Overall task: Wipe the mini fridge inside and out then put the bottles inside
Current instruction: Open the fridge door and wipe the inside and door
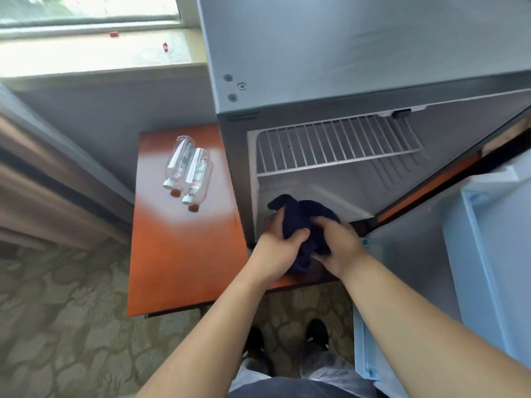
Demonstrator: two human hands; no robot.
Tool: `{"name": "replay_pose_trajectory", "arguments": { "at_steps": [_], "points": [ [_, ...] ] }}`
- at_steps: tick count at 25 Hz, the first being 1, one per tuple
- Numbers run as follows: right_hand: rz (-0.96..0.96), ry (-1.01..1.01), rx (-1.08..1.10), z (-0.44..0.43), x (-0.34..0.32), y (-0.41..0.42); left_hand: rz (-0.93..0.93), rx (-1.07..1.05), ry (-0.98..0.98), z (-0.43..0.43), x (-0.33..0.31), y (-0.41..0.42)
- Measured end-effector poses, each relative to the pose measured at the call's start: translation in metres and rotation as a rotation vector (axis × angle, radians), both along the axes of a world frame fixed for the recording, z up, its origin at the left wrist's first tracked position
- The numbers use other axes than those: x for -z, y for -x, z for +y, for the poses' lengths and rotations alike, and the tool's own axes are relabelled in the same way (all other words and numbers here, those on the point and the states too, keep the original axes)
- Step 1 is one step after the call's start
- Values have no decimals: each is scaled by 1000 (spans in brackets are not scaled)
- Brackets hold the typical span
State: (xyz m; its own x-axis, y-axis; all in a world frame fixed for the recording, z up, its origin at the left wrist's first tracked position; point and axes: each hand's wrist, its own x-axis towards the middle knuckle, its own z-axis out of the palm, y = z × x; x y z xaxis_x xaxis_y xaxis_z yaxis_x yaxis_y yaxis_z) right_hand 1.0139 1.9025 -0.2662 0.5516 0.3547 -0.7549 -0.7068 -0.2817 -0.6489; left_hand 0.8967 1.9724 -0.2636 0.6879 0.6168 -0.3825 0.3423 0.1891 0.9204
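- The cloth point(304, 219), dark blue and all bunched up, is gripped by both hands at once. The left hand point(275, 248) is clamped on with the thumb laid across the cloth, and the right hand point(336, 245) is curled over the other side.
- The fridge point(344, 53) is found straight ahead of the hands, wide open. The cloth is held at the lower front edge of the opening; whether the inside floor is touched can't be told.
- A wire shelf point(336, 145) is seen inside, above and beyond the hands.
- The door point(488, 254) is swung out to the right of the right hand.
- The bottles point(188, 170) are laid on their sides well off to the left of the left hand and further out. They're pressed together with caps pointed back this way, so they're not in the fridge yet.
- They're parked on an orange table point(178, 254), which is also seen under the left wrist.
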Motion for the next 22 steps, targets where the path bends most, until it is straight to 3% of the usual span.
{"name": "replay_pose_trajectory", "arguments": {
  "at_steps": [4, 6, 8, 10, 13, 14, 18, 22],
  "points": [
    [-55, -110, 118, 7, 5, -15, 33, -128, 80, -1, -2, -22],
    [-207, -224, 35, 9, 8, -13, -25, -195, 177, 2, -3, -34],
    [-326, -302, -106, 7, 16, -13, -29, -151, 140, 3, 1, -44],
    [-484, -175, -392, 6, 42, -12, 137, -48, 41, 1, 4, -45],
    [-775, 217, -997, 8, 87, -13, 300, -63, -4, -1, 16, -18],
    [-865, 235, -1046, 11, 97, -11, 369, -109, -33, -1, 17, -2],
    [-1077, 272, -836, 37, 119, -13, 695, -148, -402, 28, 18, 43],
    [-1091, 345, -993, 59, 131, -9, 857, -29, -617, 45, 13, 40]
  ]
}}
